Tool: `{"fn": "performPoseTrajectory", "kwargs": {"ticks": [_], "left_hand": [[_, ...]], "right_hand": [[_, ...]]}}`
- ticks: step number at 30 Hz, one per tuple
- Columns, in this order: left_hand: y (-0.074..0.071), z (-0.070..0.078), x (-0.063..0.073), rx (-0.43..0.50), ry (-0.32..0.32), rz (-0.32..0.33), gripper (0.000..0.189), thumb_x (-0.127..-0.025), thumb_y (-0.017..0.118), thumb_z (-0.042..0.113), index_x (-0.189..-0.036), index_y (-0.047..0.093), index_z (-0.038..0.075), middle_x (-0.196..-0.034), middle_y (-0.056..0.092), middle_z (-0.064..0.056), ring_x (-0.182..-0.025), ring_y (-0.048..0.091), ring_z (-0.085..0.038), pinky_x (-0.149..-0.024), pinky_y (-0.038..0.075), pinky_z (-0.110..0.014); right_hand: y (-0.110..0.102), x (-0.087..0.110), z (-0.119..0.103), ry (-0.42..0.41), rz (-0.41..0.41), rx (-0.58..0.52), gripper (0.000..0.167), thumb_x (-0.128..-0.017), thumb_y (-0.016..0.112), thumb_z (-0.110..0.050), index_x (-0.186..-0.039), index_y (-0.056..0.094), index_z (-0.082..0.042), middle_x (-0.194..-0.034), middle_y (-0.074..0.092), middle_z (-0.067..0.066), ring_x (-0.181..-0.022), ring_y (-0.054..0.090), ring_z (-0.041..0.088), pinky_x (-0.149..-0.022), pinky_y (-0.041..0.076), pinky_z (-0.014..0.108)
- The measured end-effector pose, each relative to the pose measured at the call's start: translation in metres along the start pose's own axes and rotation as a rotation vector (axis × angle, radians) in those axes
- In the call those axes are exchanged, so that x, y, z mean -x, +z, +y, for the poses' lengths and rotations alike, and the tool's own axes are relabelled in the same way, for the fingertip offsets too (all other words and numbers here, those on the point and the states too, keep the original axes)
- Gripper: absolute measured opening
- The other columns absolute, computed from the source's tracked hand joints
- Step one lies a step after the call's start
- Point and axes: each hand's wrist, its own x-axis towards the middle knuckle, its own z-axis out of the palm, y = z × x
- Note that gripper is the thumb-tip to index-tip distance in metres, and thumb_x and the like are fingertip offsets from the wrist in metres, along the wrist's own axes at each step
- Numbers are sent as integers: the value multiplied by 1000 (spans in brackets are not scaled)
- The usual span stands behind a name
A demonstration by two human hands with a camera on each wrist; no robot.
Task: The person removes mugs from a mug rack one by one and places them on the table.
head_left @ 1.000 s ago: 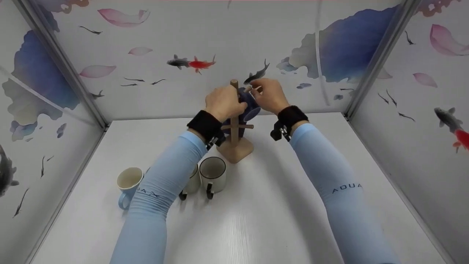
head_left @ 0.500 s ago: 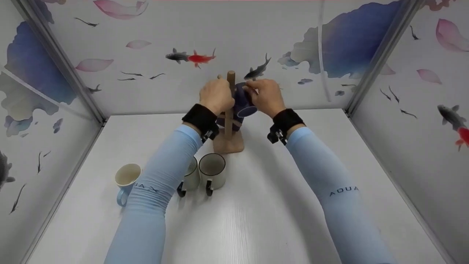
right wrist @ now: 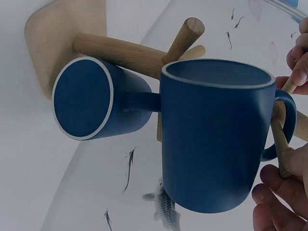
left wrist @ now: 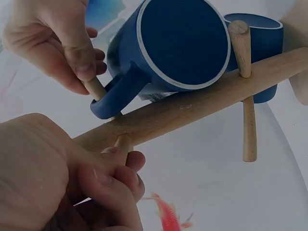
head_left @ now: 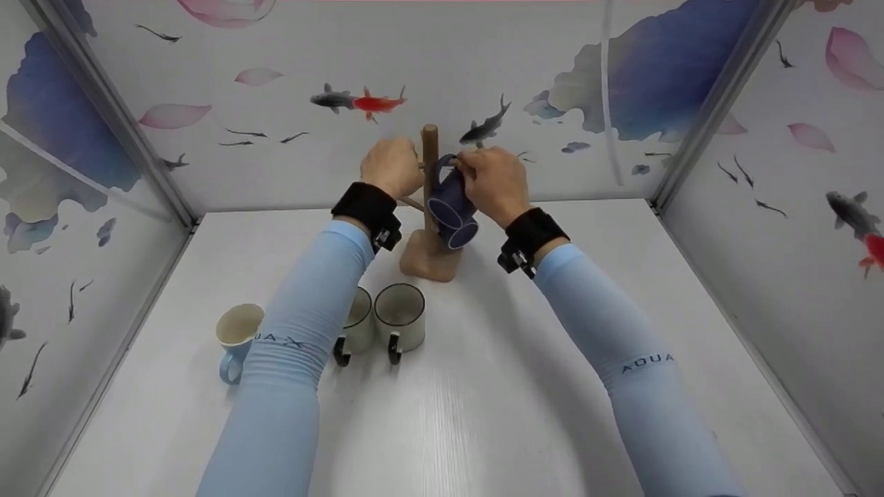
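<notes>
A wooden mug tree point(head_left: 429, 148) stands on the table, with two dark blue mugs on its right side. The upper blue mug point(right wrist: 216, 139) hangs by its handle point(left wrist: 120, 96) on a top peg point(left wrist: 97, 90). My right hand point(head_left: 494, 183) pinches that peg's end, just outside the handle. Across the post, my left hand point(head_left: 391, 168) grips the opposite peg point(left wrist: 124, 144) between thumb and curled fingers. Below hangs the lower blue mug point(right wrist: 82, 98), with its white-edged round end showing in the right wrist view. More bare pegs point(left wrist: 249, 130) stick out lower on the post.
Two off-white mugs with dark rims, one of them the right-hand mug point(head_left: 400, 321), stand in front of the wooden base point(head_left: 429, 259). A light blue mug point(head_left: 235, 345) is farther left, partly behind my left sleeve point(head_left: 293, 345). Printed walls point(head_left: 442, 69) enclose the white table point(head_left: 497, 414).
The mug tree has turned, so the blue mugs now show more plainly on its right. Both hands have shifted slightly left, and the left hand has drawn outward from the post.
</notes>
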Motion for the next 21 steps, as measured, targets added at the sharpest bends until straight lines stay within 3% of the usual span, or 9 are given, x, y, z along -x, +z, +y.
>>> {"fn": "performPoseTrajectory", "kwargs": {"ticks": [8,12,15,18,21], "left_hand": [[4,0,-6,33,-5,12,30,-104,67,19,-127,82,7,-133,80,-14,-125,75,-36,-106,64,-51],[5,-2,-5,13,-6,46,28,-103,67,20,-123,84,9,-130,82,-14,-123,77,-37,-102,65,-54],[7,-2,-6,-2,-19,57,26,-103,66,19,-119,84,10,-128,83,-14,-121,78,-38,-101,65,-55],[8,-3,-6,-4,-23,61,24,-103,66,19,-117,83,10,-127,82,-15,-120,78,-39,-100,65,-56],[10,-2,-5,-7,-14,66,23,-102,65,17,-115,83,10,-125,83,-15,-118,78,-40,-98,65,-56]], "right_hand": [[-2,6,4,9,2,10,25,-115,62,-23,-123,83,-12,-114,85,11,-106,75,37,-93,61,54],[0,8,6,-19,38,-5,27,-114,62,-22,-127,83,-12,-123,86,8,-114,77,38,-98,62,55],[1,9,9,-8,28,-74,30,-114,63,-24,-135,82,-14,-133,84,8,-121,74,39,-105,60,56],[2,11,16,119,-11,-232,41,-112,66,-31,-148,74,-13,-149,76,11,-133,71,39,-115,56,53],[7,16,25,372,-91,-548,68,-109,70,-44,-166,55,-10,-166,61,17,-146,65,38,-121,54,50]]}}
